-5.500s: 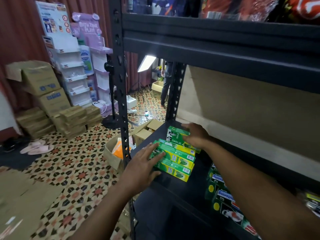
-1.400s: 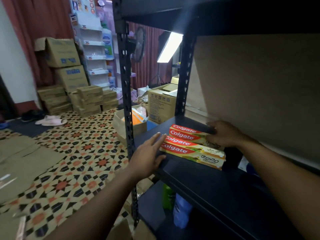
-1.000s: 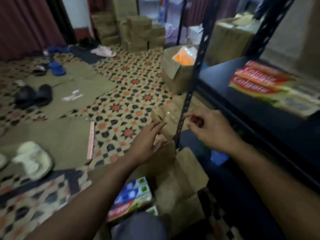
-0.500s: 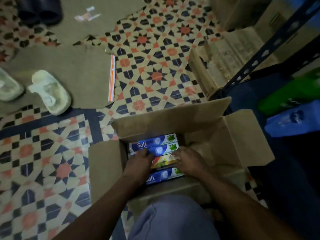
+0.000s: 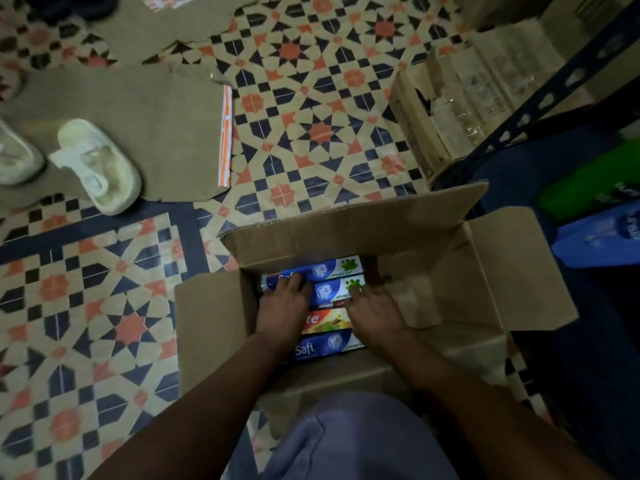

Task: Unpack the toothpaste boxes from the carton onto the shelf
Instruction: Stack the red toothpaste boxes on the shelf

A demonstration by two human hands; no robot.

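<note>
Toothpaste boxes lie crosswise at the carton's left end. Our left hand rests flat-fingered on their left ends, and our right hand is at their right ends, grip unclear.

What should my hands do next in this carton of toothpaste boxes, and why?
Probably close both hands around the two upper blue boxes and lift them out together. The left hand and right hand lie on the packed boxes inside the open carton, with fingertips at the ends of those blue boxes, and nothing looks lifted yet.
</note>
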